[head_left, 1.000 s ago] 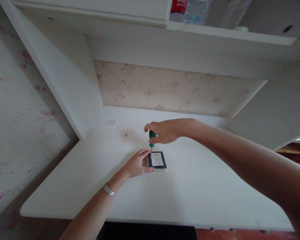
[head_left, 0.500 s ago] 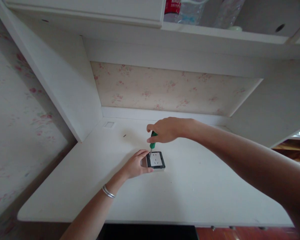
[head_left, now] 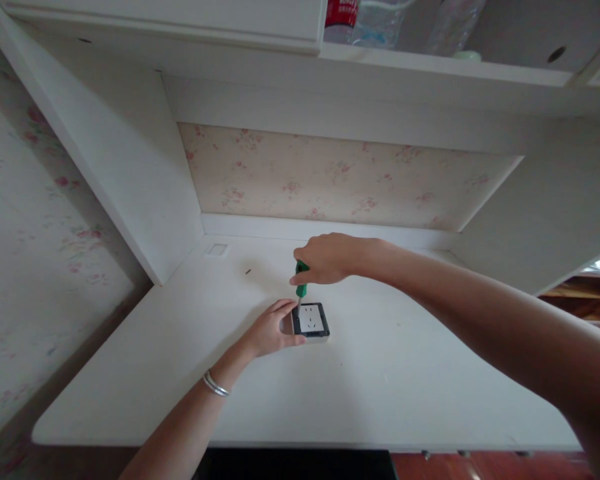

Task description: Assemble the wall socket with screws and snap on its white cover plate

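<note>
A wall socket (head_left: 311, 319) with a white face and a dark surround lies face up on the white desk. My left hand (head_left: 270, 329) grips its left side, thumb at the near edge and fingers at the far corner. Above it, my right hand (head_left: 325, 259) is closed round the green handle of a screwdriver (head_left: 301, 288). The screwdriver stands nearly upright, its metal shaft reaching down to the left strip of the dark surround. Whether the tip sits in a screw is too small to tell.
On the desk (head_left: 420, 373), a small dark piece (head_left: 249, 271) lies left of my right hand, with a white square frame (head_left: 217, 249) farther back. Overhead is a cabinet shelf (head_left: 445, 65) with plastic bottles (head_left: 377, 25). A side panel (head_left: 110, 153) stands at left.
The screwdriver's handle has turned and shifted slightly left with my right hand, and it now stands more upright. My left hand keeps the same hold on the socket.
</note>
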A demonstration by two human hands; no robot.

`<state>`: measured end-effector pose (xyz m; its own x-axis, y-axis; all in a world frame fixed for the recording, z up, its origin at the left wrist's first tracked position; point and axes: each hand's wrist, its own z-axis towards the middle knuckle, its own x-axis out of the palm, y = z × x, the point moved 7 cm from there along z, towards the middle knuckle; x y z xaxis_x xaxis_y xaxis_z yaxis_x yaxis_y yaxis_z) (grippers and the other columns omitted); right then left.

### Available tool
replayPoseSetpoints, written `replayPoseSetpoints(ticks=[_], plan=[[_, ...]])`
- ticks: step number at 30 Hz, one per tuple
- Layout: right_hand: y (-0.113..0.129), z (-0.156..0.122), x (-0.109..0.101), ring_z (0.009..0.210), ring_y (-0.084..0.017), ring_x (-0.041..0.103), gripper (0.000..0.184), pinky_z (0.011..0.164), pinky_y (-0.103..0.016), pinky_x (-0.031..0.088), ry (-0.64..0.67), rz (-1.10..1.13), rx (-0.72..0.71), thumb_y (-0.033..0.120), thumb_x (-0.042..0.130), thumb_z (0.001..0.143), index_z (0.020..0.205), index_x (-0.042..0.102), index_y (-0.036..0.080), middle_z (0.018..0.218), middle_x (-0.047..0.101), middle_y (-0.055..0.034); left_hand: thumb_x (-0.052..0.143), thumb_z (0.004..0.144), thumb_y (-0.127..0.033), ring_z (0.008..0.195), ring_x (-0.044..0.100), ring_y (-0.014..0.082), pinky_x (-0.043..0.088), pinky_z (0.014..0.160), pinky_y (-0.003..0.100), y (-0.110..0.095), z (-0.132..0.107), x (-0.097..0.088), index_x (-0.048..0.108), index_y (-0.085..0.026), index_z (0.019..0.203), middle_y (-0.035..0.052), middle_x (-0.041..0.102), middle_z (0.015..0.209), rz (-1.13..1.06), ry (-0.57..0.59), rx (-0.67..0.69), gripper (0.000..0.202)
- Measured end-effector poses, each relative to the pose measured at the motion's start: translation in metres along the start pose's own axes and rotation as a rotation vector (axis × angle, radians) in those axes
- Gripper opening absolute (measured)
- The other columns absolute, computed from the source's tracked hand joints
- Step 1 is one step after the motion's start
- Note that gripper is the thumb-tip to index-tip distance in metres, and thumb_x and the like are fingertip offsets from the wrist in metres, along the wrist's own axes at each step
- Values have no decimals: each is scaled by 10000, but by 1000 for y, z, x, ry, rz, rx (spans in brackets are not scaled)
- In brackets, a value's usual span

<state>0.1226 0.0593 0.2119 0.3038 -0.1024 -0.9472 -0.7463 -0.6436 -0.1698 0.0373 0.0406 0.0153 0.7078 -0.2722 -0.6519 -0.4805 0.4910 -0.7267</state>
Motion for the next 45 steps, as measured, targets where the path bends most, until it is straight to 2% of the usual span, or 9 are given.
replayPoseSetpoints(ticks=[3, 7, 12, 17, 20, 25, 31, 37, 45], plan=[[1, -3, -2, 849, -299, 624, 598, 614, -334, 425, 7, 8, 20, 650, 442, 798, 1089, 616, 158, 978, 661, -162, 732, 641, -548, 1244, 425, 270, 342, 1074, 375, 0, 0, 0, 459, -176, 1325, 99, 443, 1354, 4, -14, 5, 825], [12, -7, 0, 874, -228, 621, 467, 636, -283, 427, 41, 137, -179, 447, 551, 812, 1229, 508, 241, 1052, 660, -84, 727, 648, -545, 1245, 424, 267, 342, 1075, 365, 0, 0, 0, 465, -174, 1321, 95, 447, 1350, 9, -1, 9, 811], [0, -5, -2, 865, -331, 619, 571, 632, -364, 429, -30, -65, 30, 626, 398, 838, 990, 648, 136, 952, 658, -189, 728, 650, -534, 1270, 401, 271, 330, 1084, 366, 3, 0, 2, 441, -187, 1345, 88, 423, 1381, 18, 15, -5, 828], [8, -10, 0, 843, -250, 625, 504, 604, -303, 427, 29, 97, -120, 505, 521, 825, 1250, 479, 237, 1041, 655, -98, 730, 654, -522, 1299, 364, 284, 285, 1109, 395, 7, 0, 4, 412, -188, 1368, 98, 398, 1413, 11, 24, -27, 850], [6, -9, -4, 846, -266, 624, 413, 606, -314, 427, -22, 20, -88, 471, 515, 834, 1158, 554, 220, 1019, 654, -120, 725, 665, -513, 1305, 357, 284, 277, 1112, 411, 6, 0, 4, 400, -190, 1375, 98, 385, 1427, -2, 29, -28, 845], [-1, -5, -5, 882, -340, 619, 562, 624, -367, 443, -58, -90, 29, 621, 424, 824, 1001, 648, 137, 958, 655, -192, 733, 669, -482, 1300, 370, 275, 294, 1105, 406, 2, 1, 3, 429, -195, 1356, 91, 395, 1419, -14, 32, -21, 804], [6, -12, -5, 855, -271, 627, 425, 604, -315, 435, -24, -6, -110, 450, 542, 814, 1192, 545, 255, 1045, 651, -109, 730, 668, -486, 1301, 369, 278, 296, 1106, 405, 2, 1, 4, 444, -176, 1345, 101, 416, 1408, 23, 29, -18, 798], [3, -8, -5, 893, -342, 616, 578, 651, -378, 443, -88, -90, 27, 610, 380, 852, 966, 667, 121, 940, 651, -202, 723, 673, -489, 1310, 357, 258, 286, 1113, 378, 4, 1, 6, 442, -159, 1341, 98, 398, 1419, 39, 32, -7, 796], [5, -14, -1, 862, -261, 619, 406, 625, -314, 437, -14, 7, -101, 437, 536, 830, 1195, 522, 260, 1053, 645, -103, 734, 651, -521, 1315, 342, 283, 281, 1112, 408, 8, 1, 8, 400, -175, 1373, 113, 365, 1433, 16, 57, 3, 867]])
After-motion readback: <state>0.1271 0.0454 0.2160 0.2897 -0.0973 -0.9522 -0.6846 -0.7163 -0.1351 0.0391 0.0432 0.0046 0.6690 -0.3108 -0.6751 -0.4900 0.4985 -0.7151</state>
